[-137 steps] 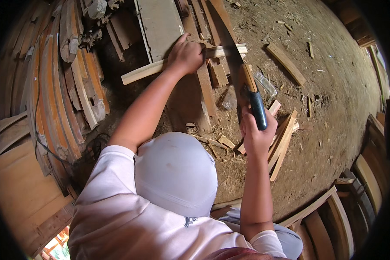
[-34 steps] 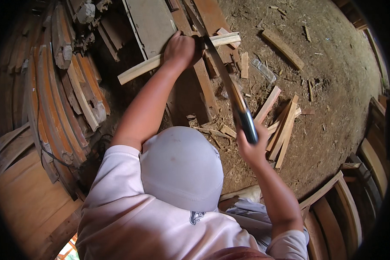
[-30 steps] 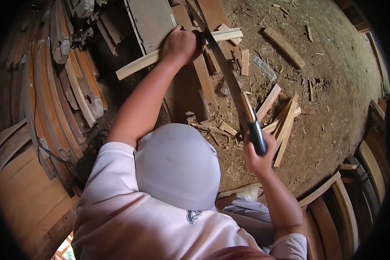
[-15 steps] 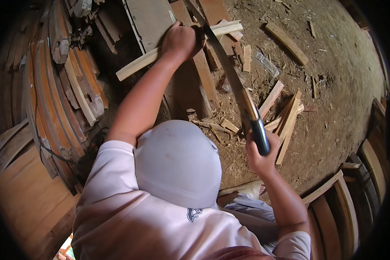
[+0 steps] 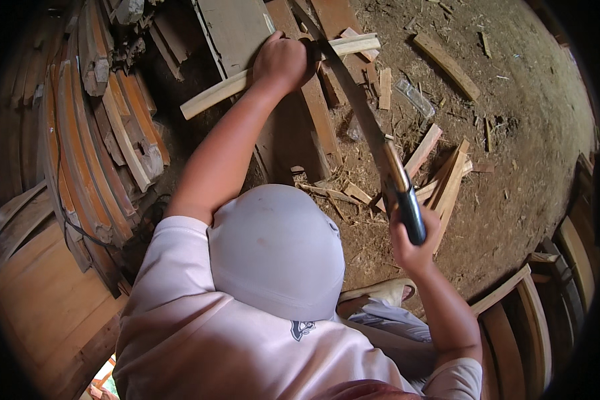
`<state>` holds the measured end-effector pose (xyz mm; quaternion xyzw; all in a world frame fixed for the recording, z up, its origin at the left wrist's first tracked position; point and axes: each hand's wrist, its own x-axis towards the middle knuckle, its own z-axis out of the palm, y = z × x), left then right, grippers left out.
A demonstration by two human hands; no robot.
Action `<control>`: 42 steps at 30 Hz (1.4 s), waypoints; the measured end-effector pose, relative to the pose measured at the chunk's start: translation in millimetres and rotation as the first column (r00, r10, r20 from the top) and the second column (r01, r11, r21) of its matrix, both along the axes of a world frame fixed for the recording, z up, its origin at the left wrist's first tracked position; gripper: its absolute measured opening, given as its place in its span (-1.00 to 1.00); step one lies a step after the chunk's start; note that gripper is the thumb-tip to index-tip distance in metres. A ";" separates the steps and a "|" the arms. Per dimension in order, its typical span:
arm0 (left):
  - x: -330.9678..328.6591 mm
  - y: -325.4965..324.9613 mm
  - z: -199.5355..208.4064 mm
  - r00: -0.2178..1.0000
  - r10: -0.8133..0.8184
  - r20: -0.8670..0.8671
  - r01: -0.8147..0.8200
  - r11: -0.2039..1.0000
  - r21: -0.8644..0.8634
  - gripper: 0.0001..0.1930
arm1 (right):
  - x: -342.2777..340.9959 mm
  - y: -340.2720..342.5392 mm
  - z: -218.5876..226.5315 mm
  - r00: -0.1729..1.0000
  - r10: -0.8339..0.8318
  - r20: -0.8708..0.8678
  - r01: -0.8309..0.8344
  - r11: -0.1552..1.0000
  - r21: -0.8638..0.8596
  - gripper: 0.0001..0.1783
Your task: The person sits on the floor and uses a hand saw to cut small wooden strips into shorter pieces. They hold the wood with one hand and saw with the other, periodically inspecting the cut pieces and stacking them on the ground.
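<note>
My left hand (image 5: 281,65) is closed around a slim pale wooden strip (image 5: 215,97), which sticks out on both sides of the fist. It holds the strip across brown boards (image 5: 319,110) at the upper middle. My right hand (image 5: 415,239) grips the black handle of a handsaw (image 5: 357,95), lower right of the strip. The saw's long dark blade slants up and left, crossing the strip just right of my left fist. The blade's far end runs up to the picture's upper edge, and the exact cut is too small to make out.
Stacked curved wooden pieces (image 5: 80,153) fill the left side. On the dirt floor (image 5: 527,113) lie wood offcuts (image 5: 447,67), a clear plastic piece (image 5: 415,99) and shavings. More wooden frames (image 5: 533,313) stand at the lower right. My sandaled foot (image 5: 397,291) is below the saw handle.
My right hand and the saw have drawn back a little, down and to the right. My left hand keeps its grip on the strip. The whole view has shifted slightly.
</note>
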<state>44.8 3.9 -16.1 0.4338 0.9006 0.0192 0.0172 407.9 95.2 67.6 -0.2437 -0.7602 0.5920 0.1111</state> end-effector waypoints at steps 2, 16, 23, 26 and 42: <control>-2.8 -4.4 -17.8 0.999 0.034 -0.001 -0.033 0.995 0.096 -0.79 | -28.1 -2.4 -8.8 0.997 -0.051 -0.056 0.053 0.998 0.039 -0.89; -20.0 -14.8 -39.5 0.998 0.056 0.008 -0.057 0.983 0.176 -0.73 | -106.7 -9.8 -31.9 0.987 -0.158 -0.002 0.155 0.971 -0.184 -0.82; -2.1 -8.9 -13.9 1.000 -0.013 -0.005 0.013 0.986 0.168 -0.83 | 0.1 -5.4 -5.8 1.000 -0.004 0.019 0.004 1.000 -0.024 -0.92; 6.5 -0.1 3.0 0.997 0.055 0.049 -0.062 0.987 0.147 -0.74 | -59.6 -0.9 -26.2 0.999 -0.044 -0.023 0.044 0.999 -0.028 -0.83; -2.6 -8.0 -14.5 0.999 -0.026 0.027 0.020 0.981 0.193 -0.79 | -81.8 1.6 -20.4 0.997 -0.071 0.019 0.072 0.993 -0.088 -0.85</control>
